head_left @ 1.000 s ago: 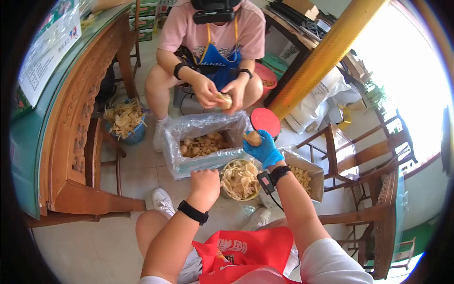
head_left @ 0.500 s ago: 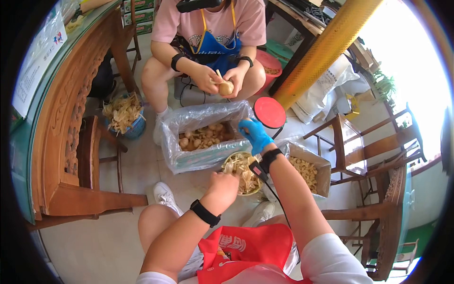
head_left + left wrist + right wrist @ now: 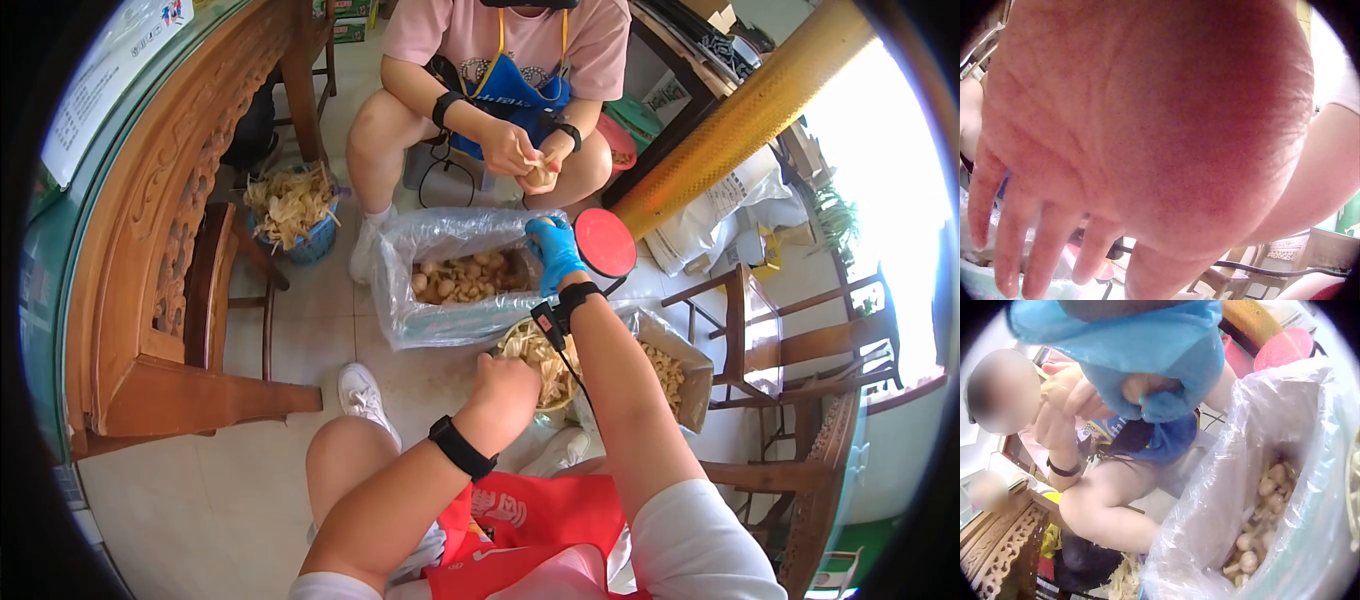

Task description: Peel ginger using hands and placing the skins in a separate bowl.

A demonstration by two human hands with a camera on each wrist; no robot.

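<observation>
My right hand (image 3: 553,252), in a blue glove, is raised at the right end of a plastic-lined box (image 3: 400,310). Its fingers curl round a garlic bulb (image 3: 1137,389), mostly hidden by the glove in the right wrist view. Whole garlic bulbs (image 3: 1249,561) and loose pieces lie inside the box. My bare left hand (image 3: 507,393) hovers at the left side of a round basin of garlic skins (image 3: 540,355). In the left wrist view its fingers (image 3: 1054,244) are extended and spread, with nothing between them.
A carton of peeled cloves (image 3: 664,380) stands right of the basin. Opposite sits a person in a blue apron (image 3: 515,85), handling another bulb. A red round stool top (image 3: 605,242) is beyond my right hand. A blue bucket of skins (image 3: 295,215) stands by the carved table (image 3: 180,250).
My left hand has moved right, closer over the basin of skins. The right hand has turned, so the garlic bulb is now largely hidden from the head view, which has shifted too.
</observation>
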